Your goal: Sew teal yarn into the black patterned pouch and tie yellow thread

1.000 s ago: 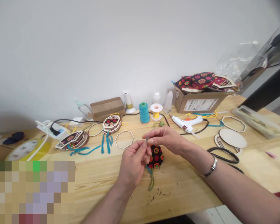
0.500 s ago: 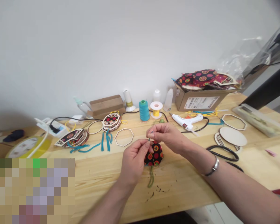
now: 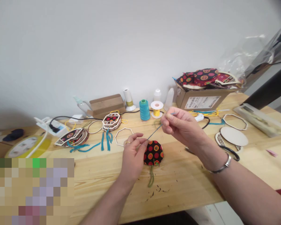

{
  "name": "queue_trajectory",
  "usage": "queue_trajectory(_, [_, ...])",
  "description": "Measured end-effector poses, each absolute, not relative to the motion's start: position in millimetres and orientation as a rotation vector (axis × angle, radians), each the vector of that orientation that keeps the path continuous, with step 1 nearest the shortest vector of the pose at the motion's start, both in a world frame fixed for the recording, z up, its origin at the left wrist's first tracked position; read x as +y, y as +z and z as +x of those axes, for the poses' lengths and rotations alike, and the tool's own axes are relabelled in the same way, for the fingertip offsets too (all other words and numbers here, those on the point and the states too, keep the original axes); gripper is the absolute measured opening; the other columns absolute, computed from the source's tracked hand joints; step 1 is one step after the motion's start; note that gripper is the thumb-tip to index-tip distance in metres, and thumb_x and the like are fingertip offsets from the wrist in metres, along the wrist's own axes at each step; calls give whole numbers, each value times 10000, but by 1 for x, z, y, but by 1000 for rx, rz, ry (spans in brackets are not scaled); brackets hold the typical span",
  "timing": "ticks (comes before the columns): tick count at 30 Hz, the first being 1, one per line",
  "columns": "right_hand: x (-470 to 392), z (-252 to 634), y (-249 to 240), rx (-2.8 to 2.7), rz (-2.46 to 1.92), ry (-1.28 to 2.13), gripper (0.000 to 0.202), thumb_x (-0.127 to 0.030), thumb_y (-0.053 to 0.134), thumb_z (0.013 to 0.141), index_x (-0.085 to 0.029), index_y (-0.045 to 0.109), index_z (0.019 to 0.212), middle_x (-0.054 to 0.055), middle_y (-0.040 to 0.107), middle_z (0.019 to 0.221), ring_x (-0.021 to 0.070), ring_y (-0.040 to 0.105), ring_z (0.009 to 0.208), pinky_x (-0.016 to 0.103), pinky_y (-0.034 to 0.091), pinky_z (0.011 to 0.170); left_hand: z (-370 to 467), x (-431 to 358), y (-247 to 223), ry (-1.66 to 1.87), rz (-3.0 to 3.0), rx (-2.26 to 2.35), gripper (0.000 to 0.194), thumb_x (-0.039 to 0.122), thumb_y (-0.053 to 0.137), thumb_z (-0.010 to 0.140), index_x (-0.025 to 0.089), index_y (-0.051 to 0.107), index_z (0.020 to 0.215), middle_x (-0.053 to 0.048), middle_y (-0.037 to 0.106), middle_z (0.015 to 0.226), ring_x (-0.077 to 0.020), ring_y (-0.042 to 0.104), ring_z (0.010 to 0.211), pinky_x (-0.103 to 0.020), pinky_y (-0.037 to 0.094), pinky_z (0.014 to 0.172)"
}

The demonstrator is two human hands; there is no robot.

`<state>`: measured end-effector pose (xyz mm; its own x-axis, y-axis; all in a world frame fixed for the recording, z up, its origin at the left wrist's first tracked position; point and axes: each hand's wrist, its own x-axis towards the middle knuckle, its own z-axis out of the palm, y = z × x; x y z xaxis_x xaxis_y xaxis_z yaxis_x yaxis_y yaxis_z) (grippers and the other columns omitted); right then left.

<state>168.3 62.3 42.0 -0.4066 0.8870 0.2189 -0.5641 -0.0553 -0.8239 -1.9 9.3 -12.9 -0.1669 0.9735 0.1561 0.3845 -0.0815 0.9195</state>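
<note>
A teal cord (image 3: 155, 132) runs taut and slanting between my two hands. My left hand (image 3: 134, 153) pinches its lower end at the upper left edge of a round black fabric disc (image 3: 154, 153) with red and orange flower prints. My right hand (image 3: 181, 126), raised above and to the right, is closed on the cord's upper part. From the disc's bottom edge hangs a green cord loop (image 3: 151, 177), lying on the table. Part of the disc's left side is hidden by my left hand.
Behind my hands stand a teal thread cone (image 3: 144, 110) and a yellow spool (image 3: 156, 109). A glue gun (image 3: 199, 117) is mostly hidden by my right hand. A carton of fabric pieces (image 3: 201, 97) stands back right. An octagonal frame (image 3: 115, 136) and decorated stacks (image 3: 71, 137) lie left.
My right hand has moved up and to the right, drawing the teal cord out into a long straight line. My left hand stays by the disc, its fingers slightly shifted.
</note>
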Motion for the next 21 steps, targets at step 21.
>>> queue_trajectory(21, [39,154,39,-2151,-697,1197,94,-92,492,809,-144,561,771,-15,572,663,72,511,593,190,418,556,0,7,-3,1026,605,886,208,277,654,714,108,607,601,1,554,532,-11,292,368,-161,154,360])
